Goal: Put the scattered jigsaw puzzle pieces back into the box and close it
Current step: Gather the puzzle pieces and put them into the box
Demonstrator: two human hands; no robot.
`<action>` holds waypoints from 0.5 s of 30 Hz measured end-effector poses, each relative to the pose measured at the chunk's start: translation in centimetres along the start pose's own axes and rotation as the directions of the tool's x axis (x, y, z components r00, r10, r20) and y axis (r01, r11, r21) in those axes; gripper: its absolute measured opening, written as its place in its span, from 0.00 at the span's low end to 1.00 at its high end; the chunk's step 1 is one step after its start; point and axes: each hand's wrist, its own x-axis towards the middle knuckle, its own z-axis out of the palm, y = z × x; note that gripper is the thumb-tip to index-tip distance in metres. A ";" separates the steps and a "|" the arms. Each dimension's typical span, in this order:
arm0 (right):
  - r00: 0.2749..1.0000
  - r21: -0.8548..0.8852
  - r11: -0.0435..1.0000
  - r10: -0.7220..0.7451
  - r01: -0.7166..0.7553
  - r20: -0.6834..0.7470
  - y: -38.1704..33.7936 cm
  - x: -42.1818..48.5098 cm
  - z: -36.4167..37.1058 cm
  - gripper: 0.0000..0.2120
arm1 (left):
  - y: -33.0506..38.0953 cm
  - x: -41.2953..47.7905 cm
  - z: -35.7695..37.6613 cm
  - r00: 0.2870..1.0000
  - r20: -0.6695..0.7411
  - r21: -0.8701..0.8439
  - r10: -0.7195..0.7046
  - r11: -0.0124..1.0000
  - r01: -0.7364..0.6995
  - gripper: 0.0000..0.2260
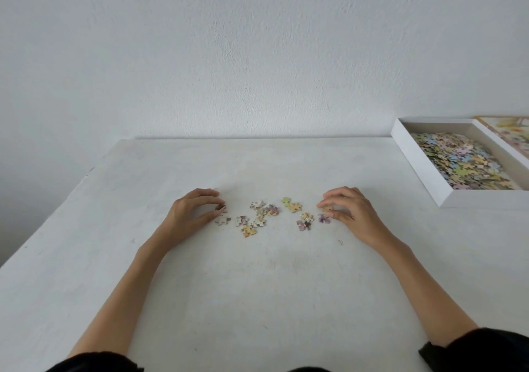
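One white box [418,168] stands open at the far right of the worktop [257,286], well apart from both hands, and is heaped with pastel pieces. One printed panel [512,131] with a tan edge lies against the box's far side and is cut off by the frame; I cannot tell whether it is the lid.

About fourteen loose pieces [262,214] lie scattered in a band on the worktop between the two hands. Several overlap, so the count is rough. They include a green one [285,201] touching an orange-yellow one [295,207], and an orange one [249,231] nearest the person.

The left hand [191,210] rests at the band's left end. Its grip is nearly closed, with curled fingers and thumb pinching a pale piece [222,208]. Another pale piece [222,220] lies flat just below the thumb.

The right hand [347,210] is at the right end. Its fingers are arched downward, with the tips on a yellowish piece [326,208]. The thumb lies just beside a purple piece [324,218]. This grip is half closed and blurred, so I cannot tell whether it has hold of anything.

Two dark sleeves [481,348] show at the bottom edge.
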 end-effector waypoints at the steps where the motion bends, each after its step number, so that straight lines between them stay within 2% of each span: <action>1: 1.000 0.018 1.000 0.005 -0.004 -0.017 -0.1 0.0 0.0 0.07 | 0.2 -0.1 0.0 1.000 -0.006 -0.009 -0.003 1.000 0.003 0.09; 4: 0.999 0.047 0.999 0.027 -0.026 -0.018 -0.1 0.0 -0.3 0.09 | 0.6 -0.2 -0.1 1.000 -0.023 -0.031 -0.012 0.999 0.012 0.08; 8: 0.999 -0.033 0.999 0.042 -0.041 0.027 0.7 -0.4 -0.8 0.15 | 0.9 -0.5 -0.3 0.999 -0.035 -0.044 -0.018 0.999 0.016 0.09; 12: 0.997 0.024 0.996 0.082 -0.082 -0.002 0.4 -0.3 -0.9 0.11 | 2.3 -0.4 -0.2 0.989 -0.098 -0.256 -0.112 0.963 0.084 0.07; 15: 0.993 0.163 0.980 0.119 -0.113 -0.026 -0.3 -0.4 -1.3 0.09 | 2.6 -0.2 0.2 0.981 -0.086 -0.411 -0.176 0.903 0.126 0.11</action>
